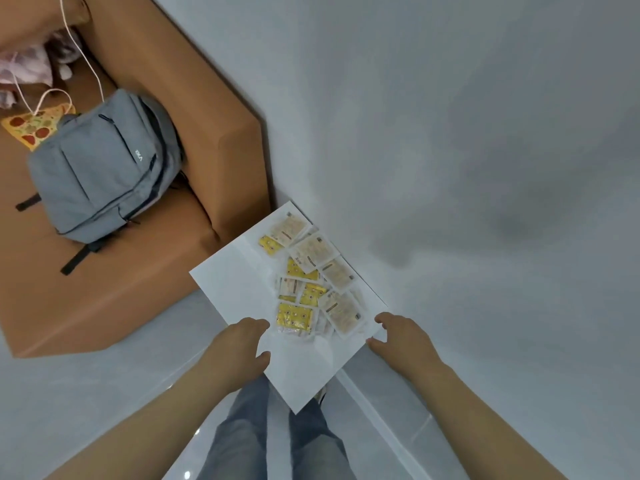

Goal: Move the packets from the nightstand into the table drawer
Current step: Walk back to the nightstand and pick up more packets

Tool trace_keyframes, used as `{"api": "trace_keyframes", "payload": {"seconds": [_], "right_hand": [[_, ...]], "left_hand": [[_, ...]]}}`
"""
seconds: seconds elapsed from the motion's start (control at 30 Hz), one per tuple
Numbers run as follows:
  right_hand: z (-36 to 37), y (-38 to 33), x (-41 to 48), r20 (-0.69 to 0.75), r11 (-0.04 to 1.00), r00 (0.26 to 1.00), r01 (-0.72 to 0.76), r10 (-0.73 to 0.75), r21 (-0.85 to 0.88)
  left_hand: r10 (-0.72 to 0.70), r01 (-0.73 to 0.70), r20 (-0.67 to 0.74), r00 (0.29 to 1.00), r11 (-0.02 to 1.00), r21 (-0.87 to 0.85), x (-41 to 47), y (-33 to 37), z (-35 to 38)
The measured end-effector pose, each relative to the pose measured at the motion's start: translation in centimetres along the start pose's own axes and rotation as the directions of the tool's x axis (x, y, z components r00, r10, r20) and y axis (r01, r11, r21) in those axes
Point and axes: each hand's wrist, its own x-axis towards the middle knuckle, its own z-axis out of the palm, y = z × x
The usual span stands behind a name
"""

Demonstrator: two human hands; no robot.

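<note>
The white nightstand (228, 282) stands against the wall just in front of me. Several packets lie on its right half: flat yellow packets (296, 315) and pale beige packets (343, 311), some overlapping. My left hand (242, 344) is over the near edge of the top, its fingers loosely curved with the thumb apart, right beside the nearest yellow packet; it holds nothing that I can see. My right hand (398, 336) hovers at the nightstand's right corner, fingers relaxed, next to the beige packets and holding nothing. No table drawer is in view.
A brown sofa (221, 157) stands to the left, touching the nightstand's far corner. On its seat lie a grey backpack (104, 164), a pizza-slice cushion (33, 128) and a white cable (86, 60). A white wall fills the right side. My jeans (242, 431) are below.
</note>
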Motion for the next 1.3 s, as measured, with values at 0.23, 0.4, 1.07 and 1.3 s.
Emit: {"api": "trace_keyframes", "payload": {"seconds": [0.23, 0.4, 1.07, 1.3], "right_hand": [[3.9, 0.2, 6.0, 0.031, 0.997, 0.997, -0.069, 0.068, 0.029], [6.4, 0.1, 10.3, 0.022, 0.999, 0.999, -0.036, 0.036, -0.003], [16.6, 1.1, 18.9, -0.148, 0.99, 0.984, -0.115, 0.103, -0.077], [16.6, 2.8, 19.6, -0.198, 0.995, 0.977, -0.086, 0.075, -0.049]], "left_hand": [[0.027, -0.03, 0.078, 0.997, 0.999, 0.032, 7.1, -2.2, 1.9], [0.092, -0.095, 0.054, 0.994, 0.994, 0.054, 11.5, -3.6, 3.8], [0.252, -0.224, -0.039, 0.967, 0.914, 0.338, 21.3, -5.2, 13.6], [0.312, -0.263, -0.071, 0.947, 0.885, 0.384, 21.4, -3.9, 15.4]]}}
